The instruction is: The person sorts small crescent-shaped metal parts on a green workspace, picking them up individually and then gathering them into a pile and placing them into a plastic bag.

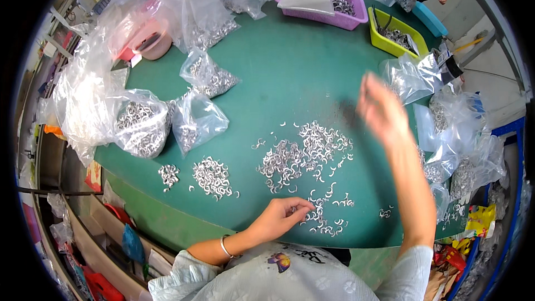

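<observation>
Green table [290, 72] carries clear bags of metal clips [142, 125] left of the loose clip pile [304, 153], where the left hand [278, 217] pinches light, stiff, slippery clips by their curves, and the blurred right hand [382, 108] lifts open, empty.

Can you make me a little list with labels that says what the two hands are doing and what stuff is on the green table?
Left hand: left hand pinches small curved silver metal pieces near the table's front edge.
Right hand: right hand, raised above the table, blurred, fingers spread; nothing visible in it.
Surface: round green table.
Middle: loose piles of silver pieces.
Left side: clear plastic bags of silver pieces.
Far side: purple plastic basket, yellow-green plastic bin.
Wrist: thin bracelet.
</observation>
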### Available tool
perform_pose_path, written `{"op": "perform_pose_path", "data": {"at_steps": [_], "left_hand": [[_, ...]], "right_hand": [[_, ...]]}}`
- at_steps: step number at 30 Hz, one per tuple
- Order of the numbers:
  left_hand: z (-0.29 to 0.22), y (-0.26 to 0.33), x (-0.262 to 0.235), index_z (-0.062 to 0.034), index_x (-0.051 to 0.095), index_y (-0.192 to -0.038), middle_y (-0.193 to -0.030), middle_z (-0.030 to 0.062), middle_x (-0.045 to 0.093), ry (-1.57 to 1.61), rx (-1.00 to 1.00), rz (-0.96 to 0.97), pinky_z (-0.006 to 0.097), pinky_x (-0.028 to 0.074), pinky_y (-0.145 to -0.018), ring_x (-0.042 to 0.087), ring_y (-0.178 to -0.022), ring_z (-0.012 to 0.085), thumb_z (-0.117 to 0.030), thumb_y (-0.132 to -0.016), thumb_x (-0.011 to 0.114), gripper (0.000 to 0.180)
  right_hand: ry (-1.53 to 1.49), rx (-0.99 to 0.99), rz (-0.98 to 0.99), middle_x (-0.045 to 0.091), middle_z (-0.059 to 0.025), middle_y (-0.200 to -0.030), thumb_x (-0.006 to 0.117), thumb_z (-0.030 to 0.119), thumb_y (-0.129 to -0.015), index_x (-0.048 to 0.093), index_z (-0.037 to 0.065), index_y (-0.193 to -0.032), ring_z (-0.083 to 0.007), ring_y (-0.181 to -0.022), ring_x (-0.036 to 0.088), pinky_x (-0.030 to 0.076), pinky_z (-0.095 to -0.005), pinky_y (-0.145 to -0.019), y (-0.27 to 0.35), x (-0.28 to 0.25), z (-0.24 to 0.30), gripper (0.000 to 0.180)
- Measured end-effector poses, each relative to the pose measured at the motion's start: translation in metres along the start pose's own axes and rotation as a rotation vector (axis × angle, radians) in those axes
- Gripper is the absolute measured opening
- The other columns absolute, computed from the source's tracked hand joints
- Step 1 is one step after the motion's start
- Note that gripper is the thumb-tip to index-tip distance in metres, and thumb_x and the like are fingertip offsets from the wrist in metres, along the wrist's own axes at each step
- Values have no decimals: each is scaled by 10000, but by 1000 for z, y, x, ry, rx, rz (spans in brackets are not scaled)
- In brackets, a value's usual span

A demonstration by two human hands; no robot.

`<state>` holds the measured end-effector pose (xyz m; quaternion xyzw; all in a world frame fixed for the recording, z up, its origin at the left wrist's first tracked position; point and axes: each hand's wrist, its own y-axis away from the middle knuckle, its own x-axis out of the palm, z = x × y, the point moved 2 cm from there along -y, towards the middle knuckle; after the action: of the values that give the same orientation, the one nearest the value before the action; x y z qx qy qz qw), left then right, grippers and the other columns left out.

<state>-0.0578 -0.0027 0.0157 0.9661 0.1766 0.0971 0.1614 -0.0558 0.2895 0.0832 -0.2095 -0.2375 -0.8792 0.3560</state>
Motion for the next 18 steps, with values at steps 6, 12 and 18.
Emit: {"op": "perform_pose_path", "data": {"at_steps": [6,12,18], "left_hand": [[1,1,-17,5,668,-1103,-797,8,646,3,12,-18,212,450,-630,555,-716,36,-133,-965,580,214],[0,7,-12,7,644,-1129,-806,4,624,9,16,6,205,439,-628,538,-709,46,-121,-991,521,226],[-2,-1,3,24,603,-1161,-785,22,598,23,41,58,182,341,-541,434,-622,41,-67,-1015,429,245]], "right_hand": [[454,-269,-92,697,-67,-1036,617,147,-911,618,14,-1184,-144,-844,604,451,-297,-734,-92,37,32,304],[851,-289,151,700,-80,-1011,651,125,-896,685,10,-1085,-153,-849,628,503,-296,-767,36,1,-13,224],[1312,-572,286,652,-113,-946,669,136,-855,671,26,-1014,-292,-914,612,479,-385,-819,168,-54,-48,194]]}}
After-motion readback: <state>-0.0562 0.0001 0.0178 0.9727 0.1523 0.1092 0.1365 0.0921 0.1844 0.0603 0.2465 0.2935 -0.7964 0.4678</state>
